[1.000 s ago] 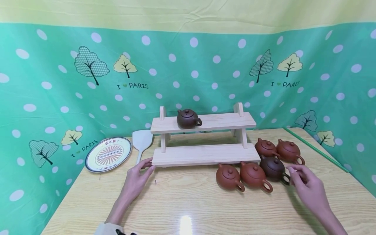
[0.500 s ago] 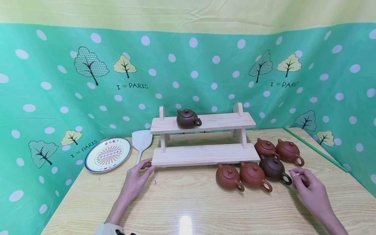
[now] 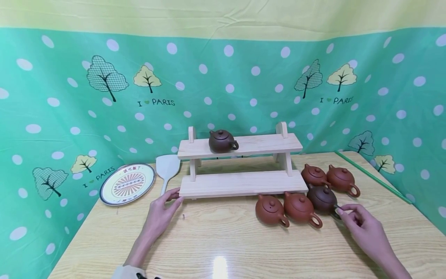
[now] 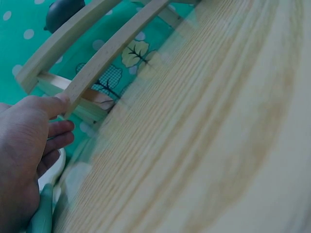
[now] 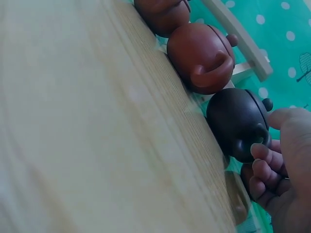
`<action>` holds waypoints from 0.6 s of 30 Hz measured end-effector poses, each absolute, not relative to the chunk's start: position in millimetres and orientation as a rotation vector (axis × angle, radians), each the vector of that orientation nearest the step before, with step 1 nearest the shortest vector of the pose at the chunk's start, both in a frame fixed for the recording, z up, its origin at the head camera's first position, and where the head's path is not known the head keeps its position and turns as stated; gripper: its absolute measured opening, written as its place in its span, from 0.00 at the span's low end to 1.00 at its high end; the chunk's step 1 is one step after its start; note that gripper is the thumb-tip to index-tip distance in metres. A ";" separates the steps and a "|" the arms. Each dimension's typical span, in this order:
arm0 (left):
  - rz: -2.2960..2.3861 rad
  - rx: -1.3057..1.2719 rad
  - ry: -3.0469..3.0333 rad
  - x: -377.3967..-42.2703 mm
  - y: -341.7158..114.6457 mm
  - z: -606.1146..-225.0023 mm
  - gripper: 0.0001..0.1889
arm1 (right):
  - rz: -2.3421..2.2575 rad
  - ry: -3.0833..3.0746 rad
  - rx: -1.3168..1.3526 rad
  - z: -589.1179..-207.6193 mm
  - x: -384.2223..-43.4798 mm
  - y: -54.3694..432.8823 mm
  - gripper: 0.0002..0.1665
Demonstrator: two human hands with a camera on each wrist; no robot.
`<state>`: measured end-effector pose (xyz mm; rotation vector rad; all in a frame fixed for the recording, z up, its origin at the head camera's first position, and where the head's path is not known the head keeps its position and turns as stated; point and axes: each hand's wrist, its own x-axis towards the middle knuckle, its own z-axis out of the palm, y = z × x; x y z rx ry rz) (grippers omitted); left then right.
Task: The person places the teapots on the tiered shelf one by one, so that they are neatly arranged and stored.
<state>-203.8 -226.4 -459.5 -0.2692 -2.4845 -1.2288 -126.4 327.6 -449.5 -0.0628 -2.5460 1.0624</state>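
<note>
My left hand (image 3: pixel 158 217) holds the left end of the lower board of a two-tier wooden display shelf (image 3: pixel 240 184). In the left wrist view the thumb (image 4: pixel 57 104) lies against the board end, other fingers below it. On the right, my right hand (image 3: pixel 364 228) pinches the handle of a dark brown teapot (image 3: pixel 321 198), which stands on the table beside the shelf. The right wrist view shows the curled fingers (image 5: pixel 262 167) at that handle, the thumb near the lid. Another dark teapot (image 3: pixel 221 141) sits on the upper board.
Two reddish-brown teapots (image 3: pixel 270 210) (image 3: pixel 299 208) stand in front of the shelf, and two more (image 3: pixel 314 175) (image 3: pixel 340 179) behind the dark one. A green stick (image 3: pixel 374 177) lies far right. Left of the shelf are a white spatula (image 3: pixel 168 166) and a patterned plate (image 3: pixel 128 184).
My right hand first drew slightly back from the dark teapot's handle, then moved left onto it. The left hand has stayed at the shelf's end.
</note>
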 end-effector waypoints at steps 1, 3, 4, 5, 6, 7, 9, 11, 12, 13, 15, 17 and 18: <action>-1.231 -0.270 -2.485 -203.9 -226.4 -459.4 0.20 | 1.054 -2.550 -0.063 -449.9 -126.1 327.7 0.13; -1.237 -0.269 -2.488 -204.1 -226.4 -459.2 0.20 | 1.039 -2.557 -0.058 -451.1 -126.0 328.1 0.13; -1.240 -0.269 -2.489 -204.1 -226.3 -458.9 0.20 | 1.034 -2.558 -0.049 -451.6 -126.0 328.2 0.12; -1.244 -0.269 -2.491 -204.1 -226.3 -458.9 0.20 | 1.027 -2.559 -0.041 -452.1 -126.0 328.2 0.12; -1.246 -0.267 -2.492 -204.2 -226.5 -458.8 0.20 | 1.023 -2.561 -0.031 -452.7 -126.0 328.2 0.11; -1.248 -0.267 -2.494 -204.0 -226.5 -458.7 0.20 | 1.023 -2.560 -0.021 -453.3 -126.2 328.2 0.11; -1.247 -0.268 -2.494 -203.9 -226.6 -458.6 0.20 | 1.026 -2.557 0.002 -454.5 -126.5 328.1 0.10; -1.245 -0.270 -2.493 -203.8 -226.8 -458.8 0.20 | 1.029 -2.552 0.017 -455.9 -127.2 328.0 0.09; -1.244 -0.270 -2.493 -203.7 -226.8 -458.7 0.20 | 1.030 -2.551 0.022 -456.3 -127.5 327.9 0.09; -1.243 -0.271 -2.492 -203.6 -226.7 -458.6 0.20 | 1.031 -2.548 0.026 -456.8 -128.0 328.0 0.09; -1.243 -0.270 -2.491 -203.7 -226.8 -458.7 0.20 | 1.031 -2.547 0.029 -457.6 -128.7 328.3 0.09; -1.243 -0.270 -2.490 -203.8 -226.7 -458.5 0.20 | 1.039 -2.546 0.035 -458.5 -128.9 329.0 0.09; -1.244 -0.270 -2.491 -203.8 -226.6 -458.3 0.20 | 1.038 -2.546 0.039 -458.9 -128.9 329.6 0.08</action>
